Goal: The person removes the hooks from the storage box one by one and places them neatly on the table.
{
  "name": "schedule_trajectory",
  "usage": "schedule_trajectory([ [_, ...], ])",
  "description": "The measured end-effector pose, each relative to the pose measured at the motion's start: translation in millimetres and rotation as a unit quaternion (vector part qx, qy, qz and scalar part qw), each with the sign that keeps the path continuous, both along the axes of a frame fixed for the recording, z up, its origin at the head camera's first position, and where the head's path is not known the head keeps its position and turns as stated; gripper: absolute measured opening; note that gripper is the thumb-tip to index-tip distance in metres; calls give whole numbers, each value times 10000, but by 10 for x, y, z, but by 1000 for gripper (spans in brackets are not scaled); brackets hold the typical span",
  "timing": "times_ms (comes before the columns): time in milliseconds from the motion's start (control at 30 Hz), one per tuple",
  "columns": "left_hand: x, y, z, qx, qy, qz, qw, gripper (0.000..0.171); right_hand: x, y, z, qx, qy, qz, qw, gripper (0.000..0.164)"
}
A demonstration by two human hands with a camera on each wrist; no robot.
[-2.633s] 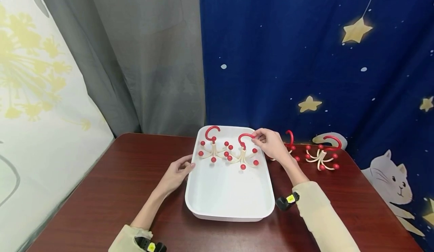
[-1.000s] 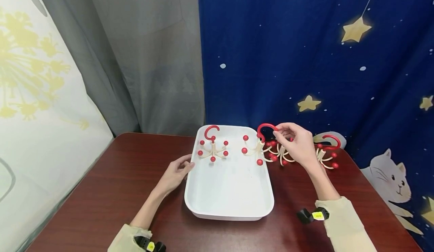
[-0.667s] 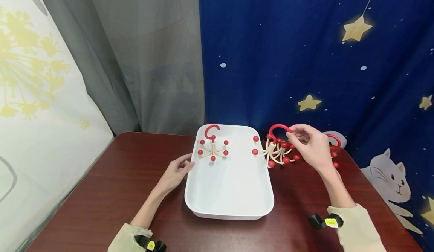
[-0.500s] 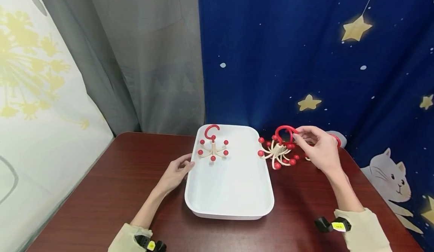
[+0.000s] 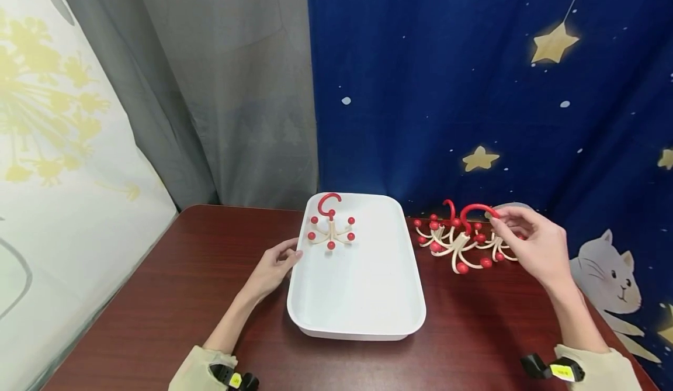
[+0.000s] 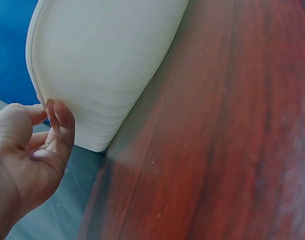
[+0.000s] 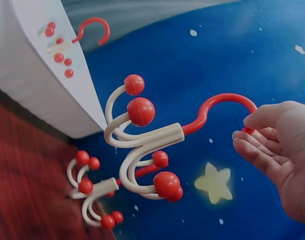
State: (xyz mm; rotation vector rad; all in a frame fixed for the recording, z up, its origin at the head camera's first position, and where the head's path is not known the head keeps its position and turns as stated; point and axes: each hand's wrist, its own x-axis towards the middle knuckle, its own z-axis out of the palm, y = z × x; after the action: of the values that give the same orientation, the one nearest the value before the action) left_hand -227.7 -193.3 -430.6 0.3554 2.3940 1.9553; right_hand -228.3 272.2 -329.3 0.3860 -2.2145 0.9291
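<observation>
My right hand (image 5: 535, 245) pinches the end of the red hook on a multi-prong hanger (image 5: 460, 242), which has a cream stem and curved cream prongs tipped with red balls. In the right wrist view this hanger (image 7: 160, 135) points away from the fingers, its prongs free. My left hand (image 5: 273, 267) grips the left rim of a white tray (image 5: 357, 303), thumb above and fingers below, as the left wrist view shows too. Inside the tray, at the back left, a matching hanger (image 5: 331, 228) stands upright on its prongs.
Two more such hangers are on the brown table (image 5: 173, 297) right of the tray: one (image 5: 436, 233) close beside it, another (image 5: 497, 242) farther right, partly behind the held one. A dark blue curtain (image 5: 394, 116) and a grey curtain (image 5: 247, 116) hang at the table's back edge.
My right hand has carried the hanger from inside the tray, rightward over its right rim, to above the table by the other hangers. The left hand and tray have stayed put.
</observation>
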Motion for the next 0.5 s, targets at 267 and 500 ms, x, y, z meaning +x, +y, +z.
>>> schedule_trajectory([
  [267,-6,-1,-15,-68,55,35,10000,45,150,287,-41,-26,-157,-352,9993,20],
  [500,-6,-6,-25,-52,93,1,9999,45,290,530,-119,-26,-439,-608,9972,21],
])
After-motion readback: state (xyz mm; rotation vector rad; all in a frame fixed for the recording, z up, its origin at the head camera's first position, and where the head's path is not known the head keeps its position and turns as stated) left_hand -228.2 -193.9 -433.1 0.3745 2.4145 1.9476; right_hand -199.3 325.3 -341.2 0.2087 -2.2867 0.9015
